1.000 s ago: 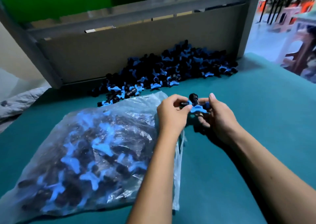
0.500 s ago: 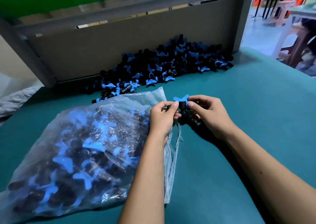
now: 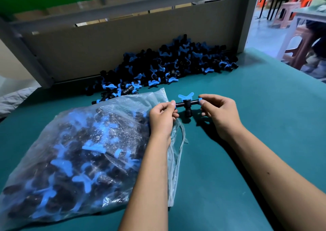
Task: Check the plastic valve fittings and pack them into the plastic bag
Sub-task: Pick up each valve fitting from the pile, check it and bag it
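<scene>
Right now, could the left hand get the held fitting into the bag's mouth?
Probably yes. The left hand pinches one end of the valve fitting right beside the plastic bag, whose loose mouth lies under that wrist; nothing sits between them.

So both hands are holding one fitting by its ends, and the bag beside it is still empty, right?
Not quite. Both hands, left and right, do pinch one fitting by its ends, but the head view shows the bag already filled with fittings.
</scene>
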{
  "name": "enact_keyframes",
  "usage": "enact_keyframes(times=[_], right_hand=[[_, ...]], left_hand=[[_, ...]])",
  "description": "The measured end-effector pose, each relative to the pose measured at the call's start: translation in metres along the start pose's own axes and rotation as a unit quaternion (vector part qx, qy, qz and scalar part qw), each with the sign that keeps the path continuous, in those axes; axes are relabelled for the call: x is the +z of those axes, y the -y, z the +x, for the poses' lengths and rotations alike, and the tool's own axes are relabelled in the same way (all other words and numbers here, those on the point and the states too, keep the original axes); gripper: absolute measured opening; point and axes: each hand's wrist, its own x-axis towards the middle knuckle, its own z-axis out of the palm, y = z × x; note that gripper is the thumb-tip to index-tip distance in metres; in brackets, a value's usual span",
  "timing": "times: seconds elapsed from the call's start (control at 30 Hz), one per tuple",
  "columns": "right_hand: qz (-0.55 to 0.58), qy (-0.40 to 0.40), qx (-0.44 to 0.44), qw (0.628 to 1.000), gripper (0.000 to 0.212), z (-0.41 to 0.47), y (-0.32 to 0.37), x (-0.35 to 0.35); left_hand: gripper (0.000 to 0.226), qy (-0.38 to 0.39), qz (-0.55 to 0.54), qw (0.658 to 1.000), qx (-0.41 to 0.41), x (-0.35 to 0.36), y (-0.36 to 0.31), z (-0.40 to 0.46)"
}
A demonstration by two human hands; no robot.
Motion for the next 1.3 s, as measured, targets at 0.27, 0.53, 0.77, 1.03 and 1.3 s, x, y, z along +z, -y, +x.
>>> enact_keyframes(times=[0.27,0.53,0.77,1.03,1.3], right_hand=[[-0.025,0.091,-0.007,0.996,0.017,-0.006,0.004,0.002],[-0.029,-0.037,-0.003,0.999,0.024,-0.003,0.001,0.001],[-0.186,0.098,-0.142,0.967,0.041,-0.015,0.006,0.012],[0.183,0.034,0.099,0.977,0.015,-0.005,0.013,0.002],[0.368,0.024,0.196,0.909,0.03,-0.002,0.018,-0.003]], left_hand=[[0.002,0.088,0.035,0.995,0.015,0.003,-0.002,-0.007],[0.01,0.018,-0.04,0.999,0.008,0.007,-0.01,-0.011],[0.02,0.01,-0.025,0.996,0.079,0.015,-0.022,-0.018],[0.023,-0.134,0.453,0.848,0.242,0.009,-0.038,-0.029],[0.058,0.018,0.601,0.799,0.017,0.004,-0.048,-0.031]])
